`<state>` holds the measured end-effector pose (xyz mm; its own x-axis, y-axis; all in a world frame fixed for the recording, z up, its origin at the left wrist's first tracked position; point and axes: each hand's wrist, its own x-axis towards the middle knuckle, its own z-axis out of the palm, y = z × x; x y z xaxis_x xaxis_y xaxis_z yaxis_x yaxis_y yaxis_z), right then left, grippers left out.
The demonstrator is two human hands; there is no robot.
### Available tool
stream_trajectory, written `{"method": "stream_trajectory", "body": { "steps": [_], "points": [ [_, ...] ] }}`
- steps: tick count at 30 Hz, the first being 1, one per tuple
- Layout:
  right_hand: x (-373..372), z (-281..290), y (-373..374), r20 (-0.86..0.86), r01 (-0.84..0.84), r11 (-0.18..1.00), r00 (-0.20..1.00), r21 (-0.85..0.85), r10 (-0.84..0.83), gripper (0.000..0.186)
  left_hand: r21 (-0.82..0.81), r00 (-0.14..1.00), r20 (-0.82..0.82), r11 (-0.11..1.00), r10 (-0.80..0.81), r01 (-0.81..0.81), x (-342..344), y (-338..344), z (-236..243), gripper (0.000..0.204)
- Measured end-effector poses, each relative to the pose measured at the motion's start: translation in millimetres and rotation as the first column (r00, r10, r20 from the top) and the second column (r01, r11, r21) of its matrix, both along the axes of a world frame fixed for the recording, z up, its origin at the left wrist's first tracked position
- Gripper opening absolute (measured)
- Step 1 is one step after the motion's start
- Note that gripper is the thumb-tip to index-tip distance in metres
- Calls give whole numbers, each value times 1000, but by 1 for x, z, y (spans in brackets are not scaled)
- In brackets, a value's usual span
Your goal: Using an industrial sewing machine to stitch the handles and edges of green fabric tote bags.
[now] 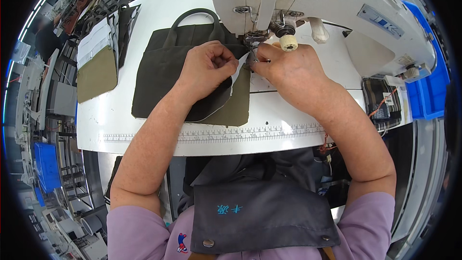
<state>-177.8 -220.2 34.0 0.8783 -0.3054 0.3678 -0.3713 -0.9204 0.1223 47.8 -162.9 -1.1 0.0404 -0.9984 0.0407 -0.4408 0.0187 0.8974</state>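
A dark green fabric bag piece (156, 79) with a looped handle (192, 13) lies on the white table, left of the sewing machine's needle area (254, 38). My left hand (204, 70) is closed on its right edge, thumb against curled fingers, where a white underside shows. Beneath that edge lies a lighter olive fabric layer (238, 108). My right hand (296, 72) is closed in a pinch right beside the presser foot. Whatever sits between its fingertips is too small to make out.
The white sewing machine (332, 5) arches over the far side of the table. A ruler strip (240, 136) runs along the near edge. Stacked fabric pieces (98, 70) lie at the left. A dark checked cloth bundle (380, 101) and a blue bin (428, 94) are at the right.
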Motion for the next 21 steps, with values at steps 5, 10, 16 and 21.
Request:
{"method": "stream_trajectory", "body": {
  "steps": [5, 10, 16, 21],
  "points": [
    [-4, 5, 1, -24, -31, 998, 999, -59, 30, 10, -64, 1000, -12, 998, 14, -15, -1, 1, -3, 9],
    [-5, 1, 0, -22, -39, 997, 999, -64, 38, 9, -79, 997, 69, 996, 36, -31, -7, 5, -1, 8],
    [-11, -10, -7, 72, -61, 998, 996, 10, 60, 19, -272, 982, 186, 962, 26, 26, -20, 12, 2, 18],
    [-14, -17, -9, 138, -52, 998, 989, 24, 48, 15, -281, 856, 518, 941, -16, 188, -24, 25, 8, 29]
  ]
}}
